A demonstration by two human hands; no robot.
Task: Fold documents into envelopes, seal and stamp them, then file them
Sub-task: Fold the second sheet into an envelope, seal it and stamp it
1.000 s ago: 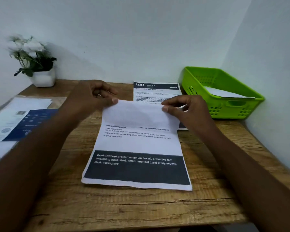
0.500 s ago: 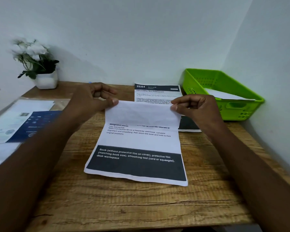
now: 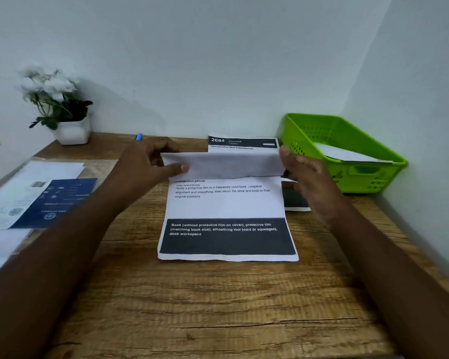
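Centre of tabletop (image 3: pixel 218 307): document (image 3: pixel 226 203), top folded over. Just behind, partly underneath: second sheet (image 3: pixel 243 143). Far right corner: basket (image 3: pixel 347 182), paper (image 3: pixel 347 154) inside. Far left: potted plant (image 3: pixel 62 110). Left edge: brochures (image 3: pixel 36 200).

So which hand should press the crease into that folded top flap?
Probably the right hand: it's open beside the flap's right edge. The left hand pinches the flap's left corner, so it should keep holding the document.

Front: bare table (image 3: pixel 218 307) wood near the person.
Right: green basket (image 3: pixel 353 177) against wall.
Left: loose papers (image 3: pixel 36 198), flower pot (image 3: pixel 71 132).
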